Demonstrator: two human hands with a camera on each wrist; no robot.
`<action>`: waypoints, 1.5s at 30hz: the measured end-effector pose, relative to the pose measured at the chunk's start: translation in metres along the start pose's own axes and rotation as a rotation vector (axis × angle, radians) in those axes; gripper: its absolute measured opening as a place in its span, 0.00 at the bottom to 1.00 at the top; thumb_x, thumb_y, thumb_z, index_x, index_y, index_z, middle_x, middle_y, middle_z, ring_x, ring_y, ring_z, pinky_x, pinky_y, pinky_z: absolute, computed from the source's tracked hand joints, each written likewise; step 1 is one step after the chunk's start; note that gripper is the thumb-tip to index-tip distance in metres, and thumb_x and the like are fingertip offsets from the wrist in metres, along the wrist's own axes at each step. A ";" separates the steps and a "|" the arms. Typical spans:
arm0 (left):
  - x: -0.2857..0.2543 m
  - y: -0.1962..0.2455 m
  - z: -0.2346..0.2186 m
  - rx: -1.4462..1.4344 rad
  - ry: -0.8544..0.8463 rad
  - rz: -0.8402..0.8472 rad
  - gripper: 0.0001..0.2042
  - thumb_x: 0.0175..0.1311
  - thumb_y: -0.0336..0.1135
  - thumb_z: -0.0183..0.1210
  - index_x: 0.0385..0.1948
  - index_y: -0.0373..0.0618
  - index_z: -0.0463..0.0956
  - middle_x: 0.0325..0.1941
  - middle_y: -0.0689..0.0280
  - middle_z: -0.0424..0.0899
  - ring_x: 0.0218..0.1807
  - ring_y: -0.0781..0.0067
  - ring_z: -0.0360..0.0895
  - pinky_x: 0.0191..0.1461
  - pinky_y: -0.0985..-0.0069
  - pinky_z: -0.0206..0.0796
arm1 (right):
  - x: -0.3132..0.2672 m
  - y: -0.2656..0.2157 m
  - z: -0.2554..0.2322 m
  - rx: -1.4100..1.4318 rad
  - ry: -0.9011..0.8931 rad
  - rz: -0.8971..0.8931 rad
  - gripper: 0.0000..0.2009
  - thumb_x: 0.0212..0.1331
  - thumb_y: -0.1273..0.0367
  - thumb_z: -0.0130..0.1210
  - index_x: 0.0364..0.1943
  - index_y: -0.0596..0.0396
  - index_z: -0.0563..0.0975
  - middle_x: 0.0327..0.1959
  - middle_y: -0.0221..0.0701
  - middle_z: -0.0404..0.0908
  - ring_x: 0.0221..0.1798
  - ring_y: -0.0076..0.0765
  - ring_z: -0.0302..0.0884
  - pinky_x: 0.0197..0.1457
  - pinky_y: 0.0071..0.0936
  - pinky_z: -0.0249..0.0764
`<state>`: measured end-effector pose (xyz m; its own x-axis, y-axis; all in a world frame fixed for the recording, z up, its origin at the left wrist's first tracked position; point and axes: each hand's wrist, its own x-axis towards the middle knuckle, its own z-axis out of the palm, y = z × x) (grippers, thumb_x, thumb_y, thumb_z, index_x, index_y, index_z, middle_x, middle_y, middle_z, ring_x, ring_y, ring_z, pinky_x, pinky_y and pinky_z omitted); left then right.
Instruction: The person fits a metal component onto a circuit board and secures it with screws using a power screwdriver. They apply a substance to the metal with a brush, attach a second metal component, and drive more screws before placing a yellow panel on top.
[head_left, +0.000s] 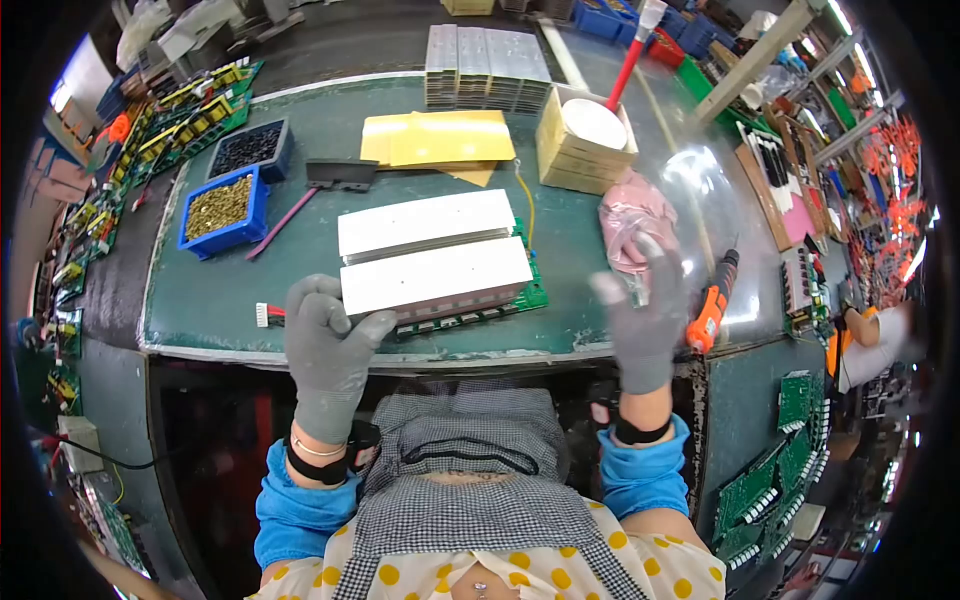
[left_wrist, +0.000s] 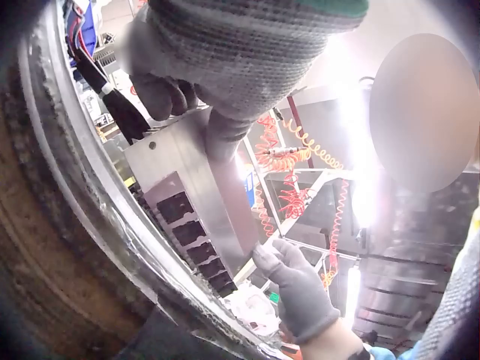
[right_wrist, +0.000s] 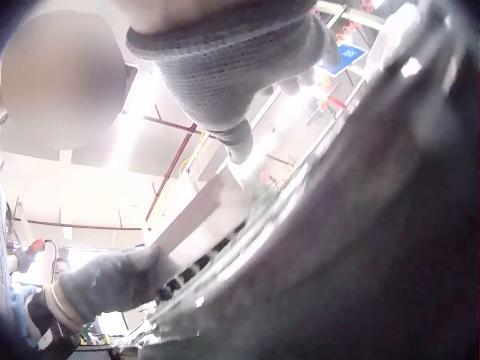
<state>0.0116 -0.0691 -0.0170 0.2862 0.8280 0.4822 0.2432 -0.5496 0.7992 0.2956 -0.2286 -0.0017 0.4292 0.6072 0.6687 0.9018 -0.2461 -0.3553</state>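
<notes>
Two long metal blocks, pale on top, lie side by side on a green circuit board [head_left: 535, 290] on the table. My left hand [head_left: 330, 335], in a grey glove, grips the left end of the nearer metal block [head_left: 435, 275]; its thumb lies at the front edge. In the left wrist view, dark rectangular openings line the side of this block [left_wrist: 225, 191]. Behind it lies the farther metal block [head_left: 425, 225]. My right hand [head_left: 643, 325], also gloved and slightly blurred, is held with fingers spread right of the board, apart from it, close to a pink plastic bag [head_left: 638, 212].
An orange electric screwdriver [head_left: 712, 305] lies at the right. Behind the blocks are yellow sheets [head_left: 435, 138], stacked silver metal pieces [head_left: 485, 68] and a wooden box [head_left: 580, 165]. A blue bin of brass-coloured screws [head_left: 190, 240] and a black bin [head_left: 283, 160] stand left.
</notes>
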 end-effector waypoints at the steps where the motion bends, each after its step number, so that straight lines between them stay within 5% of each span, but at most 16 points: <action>1: -0.001 0.000 0.000 -0.021 0.002 -0.016 0.24 0.39 0.22 0.72 0.21 0.48 0.57 0.38 0.65 0.70 0.38 0.71 0.66 0.45 0.78 0.61 | 0.005 0.014 -0.016 0.015 -0.047 0.008 0.26 0.51 0.63 0.67 0.55 0.57 0.75 0.59 0.41 0.71 0.59 0.55 0.69 0.61 0.48 0.66; 4: -0.002 -0.002 -0.001 -0.043 -0.019 -0.019 0.24 0.40 0.22 0.72 0.22 0.48 0.57 0.39 0.66 0.69 0.37 0.73 0.64 0.44 0.79 0.61 | 0.023 0.042 -0.053 -0.415 -0.252 -0.072 0.21 0.51 0.70 0.64 0.53 0.50 0.79 0.61 0.39 0.71 0.60 0.54 0.69 0.61 0.47 0.68; 8: -0.003 -0.004 -0.007 -0.015 -0.076 0.004 0.23 0.40 0.23 0.73 0.23 0.46 0.59 0.39 0.64 0.70 0.40 0.68 0.70 0.43 0.74 0.67 | 0.039 0.061 -0.032 -0.614 -0.391 -0.165 0.21 0.48 0.67 0.65 0.51 0.39 0.81 0.64 0.40 0.69 0.69 0.57 0.61 0.69 0.48 0.61; 14: -0.004 0.000 -0.023 -0.038 -0.116 0.068 0.21 0.42 0.27 0.73 0.29 0.43 0.64 0.47 0.59 0.72 0.45 0.66 0.73 0.48 0.73 0.68 | 0.048 0.080 -0.012 -0.602 -0.567 -0.032 0.24 0.48 0.66 0.66 0.55 0.37 0.80 0.63 0.41 0.70 0.71 0.55 0.59 0.72 0.51 0.54; 17: -0.006 -0.002 -0.043 0.031 -0.108 -0.012 0.21 0.44 0.32 0.72 0.32 0.44 0.64 0.52 0.59 0.73 0.52 0.65 0.73 0.59 0.70 0.65 | 0.052 0.074 -0.036 -0.351 -0.587 0.017 0.19 0.50 0.67 0.65 0.50 0.40 0.82 0.61 0.40 0.72 0.69 0.54 0.62 0.71 0.50 0.57; 20: 0.005 -0.005 -0.059 -0.008 -0.102 0.030 0.21 0.43 0.31 0.73 0.34 0.42 0.68 0.53 0.56 0.74 0.51 0.61 0.75 0.56 0.68 0.67 | 0.061 0.050 -0.067 -0.095 -0.532 -0.075 0.10 0.51 0.70 0.63 0.38 0.54 0.79 0.56 0.39 0.75 0.61 0.53 0.70 0.62 0.40 0.67; 24: 0.040 0.036 -0.064 0.010 -0.161 0.288 0.21 0.43 0.34 0.72 0.37 0.40 0.72 0.52 0.55 0.77 0.52 0.58 0.76 0.57 0.66 0.67 | 0.078 -0.005 -0.094 0.148 -0.562 -0.110 0.09 0.54 0.69 0.62 0.34 0.58 0.76 0.47 0.40 0.78 0.50 0.49 0.77 0.51 0.36 0.72; 29: 0.076 0.086 -0.039 -0.223 -0.463 0.433 0.20 0.48 0.38 0.73 0.39 0.40 0.76 0.50 0.56 0.79 0.54 0.57 0.77 0.58 0.66 0.68 | 0.095 -0.059 -0.093 0.343 -0.793 -0.388 0.11 0.58 0.65 0.61 0.36 0.58 0.77 0.38 0.37 0.79 0.43 0.46 0.78 0.46 0.37 0.73; 31: 0.084 0.090 -0.019 -0.308 -0.647 0.479 0.26 0.48 0.43 0.74 0.44 0.38 0.75 0.57 0.55 0.76 0.58 0.59 0.75 0.60 0.67 0.66 | 0.094 -0.077 -0.081 0.398 -0.805 -0.536 0.12 0.58 0.64 0.61 0.37 0.58 0.77 0.37 0.36 0.79 0.41 0.46 0.79 0.45 0.37 0.73; 34: 0.095 0.096 -0.011 -0.335 -1.071 0.267 0.28 0.58 0.55 0.67 0.46 0.36 0.77 0.55 0.55 0.78 0.56 0.59 0.76 0.59 0.67 0.67 | 0.100 -0.110 -0.074 0.459 -0.901 -0.518 0.10 0.59 0.66 0.60 0.38 0.58 0.78 0.35 0.37 0.79 0.40 0.45 0.79 0.43 0.36 0.73; 37: 0.104 0.104 -0.026 -0.237 -1.315 -0.040 0.27 0.61 0.55 0.64 0.47 0.36 0.78 0.49 0.58 0.80 0.52 0.65 0.76 0.56 0.68 0.67 | 0.108 -0.118 -0.071 0.526 -0.906 -0.492 0.11 0.60 0.68 0.61 0.45 0.57 0.78 0.35 0.36 0.80 0.40 0.40 0.80 0.44 0.31 0.74; 42: 0.098 0.074 -0.046 -0.356 -1.114 -0.177 0.15 0.68 0.39 0.59 0.46 0.36 0.79 0.39 0.70 0.81 0.44 0.81 0.72 0.51 0.77 0.66 | 0.110 -0.107 -0.063 0.513 -0.908 -0.445 0.20 0.59 0.72 0.60 0.57 0.54 0.75 0.37 0.34 0.83 0.42 0.35 0.82 0.47 0.29 0.75; 45: 0.098 0.066 -0.055 -0.305 -1.082 -0.285 0.14 0.68 0.38 0.59 0.45 0.36 0.79 0.38 0.71 0.80 0.43 0.82 0.71 0.50 0.78 0.66 | 0.107 -0.100 -0.051 0.536 -0.943 -0.324 0.23 0.58 0.73 0.60 0.60 0.54 0.73 0.37 0.35 0.84 0.41 0.37 0.83 0.46 0.30 0.76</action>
<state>0.0042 -0.0182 0.1023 0.9360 0.3081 -0.1702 0.2350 -0.1870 0.9538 0.2542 -0.1782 0.1386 -0.2346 0.9668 0.1014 0.7282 0.2439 -0.6405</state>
